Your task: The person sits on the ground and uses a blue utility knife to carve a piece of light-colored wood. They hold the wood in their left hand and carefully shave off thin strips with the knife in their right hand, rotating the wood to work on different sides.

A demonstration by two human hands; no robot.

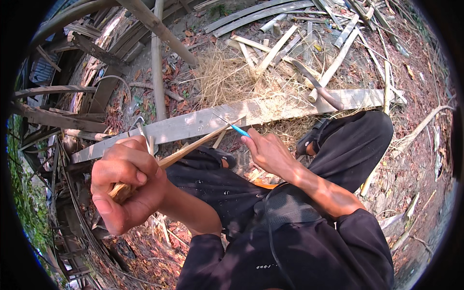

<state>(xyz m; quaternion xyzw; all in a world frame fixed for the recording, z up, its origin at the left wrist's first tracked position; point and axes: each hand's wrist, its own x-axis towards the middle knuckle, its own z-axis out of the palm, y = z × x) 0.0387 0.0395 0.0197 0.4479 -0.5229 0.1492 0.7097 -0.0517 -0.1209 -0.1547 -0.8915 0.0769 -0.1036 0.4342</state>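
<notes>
My left hand [126,183], closed, grips the thick end of a pale wooden stick [193,146]. The stick slants away to the right and narrows to a tip above the plank. In my right hand [270,153] is a small tool with a blue handle [240,131]; its thin metal shaft or blade [221,119] lies across the stick near the tip. Whether that metal presses on the wood I cannot tell. Below both runs a long grey wooden plank [179,129], lying between my feet and the wood pile.
A large knife with a brown wooden handle [330,99] and dark curved blade rests on the plank's right part. Beyond are shavings [227,79] and loose sticks [278,48]. Stacked timber and a leaning post [158,63] stand left. A bent metal rod [138,122] shows past my left hand.
</notes>
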